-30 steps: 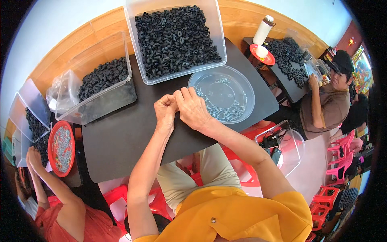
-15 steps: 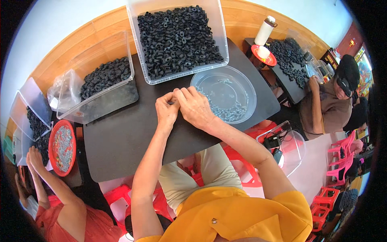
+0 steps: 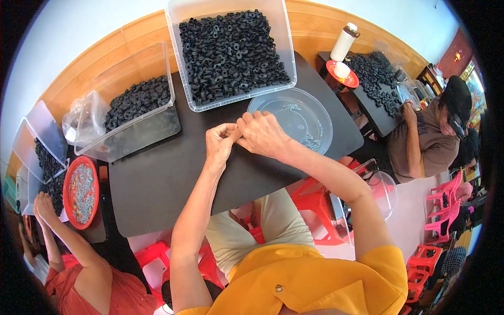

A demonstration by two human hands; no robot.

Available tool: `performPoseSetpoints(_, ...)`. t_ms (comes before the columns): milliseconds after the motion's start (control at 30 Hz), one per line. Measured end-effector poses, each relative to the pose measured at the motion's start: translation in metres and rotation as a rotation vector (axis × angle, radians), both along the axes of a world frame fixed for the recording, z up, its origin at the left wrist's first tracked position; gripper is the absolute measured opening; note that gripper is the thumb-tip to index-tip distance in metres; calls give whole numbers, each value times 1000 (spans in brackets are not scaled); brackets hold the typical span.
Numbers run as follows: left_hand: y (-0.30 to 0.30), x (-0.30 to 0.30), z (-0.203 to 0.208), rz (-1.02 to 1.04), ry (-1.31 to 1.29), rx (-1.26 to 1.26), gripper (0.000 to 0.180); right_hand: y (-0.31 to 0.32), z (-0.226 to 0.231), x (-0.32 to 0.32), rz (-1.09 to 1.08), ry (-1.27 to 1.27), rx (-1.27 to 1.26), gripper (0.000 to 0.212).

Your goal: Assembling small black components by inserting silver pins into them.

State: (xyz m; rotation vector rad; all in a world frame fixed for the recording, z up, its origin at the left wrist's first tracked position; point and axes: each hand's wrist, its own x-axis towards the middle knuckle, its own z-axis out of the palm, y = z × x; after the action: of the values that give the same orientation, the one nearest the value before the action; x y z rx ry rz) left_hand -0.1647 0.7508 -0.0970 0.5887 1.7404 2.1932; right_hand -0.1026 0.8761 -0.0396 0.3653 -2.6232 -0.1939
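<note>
Head camera: left of the big tub [image 3: 279, 31] of black parts [image 3: 233, 58] stood a clear box [image 3: 142, 132]. Below the tub, the left hand [image 3: 219, 142] and right hand [image 3: 263, 135] met, fingers curled in; any held piece was hidden. Fingertip work seemed underway, the next move needing a steady pinch. Right-below the tub, a bowl [image 3: 302, 125] held shiny bits [image 3: 311, 143].

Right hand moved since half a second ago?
Yes: the right hand shifted slightly rightward, hiding more of the round clear tray from view.

Whatever the left hand [image 3: 219, 144] and right hand [image 3: 264, 135] pinch is hidden.
</note>
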Motion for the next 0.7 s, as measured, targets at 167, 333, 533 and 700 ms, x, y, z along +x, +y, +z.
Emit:
performPoseSetpoints(167, 1, 4, 10, -99, -83, 74, 13, 8, 8, -3, 63, -29, -55, 32)
performPoseSetpoints(333, -1, 1, 7, -197, -104, -28, 19, 11, 7, -3, 30, -60, -130, 35)
performPoseSetpoints(533, -2, 0, 3, -220, -110, -10, 19, 10, 6, -3, 67, -135, -176, 37)
performPoseSetpoints(700, -3, 0, 4, -245, -123, 5, 20, 10, 4, -3, 91, -136, -177, 37)
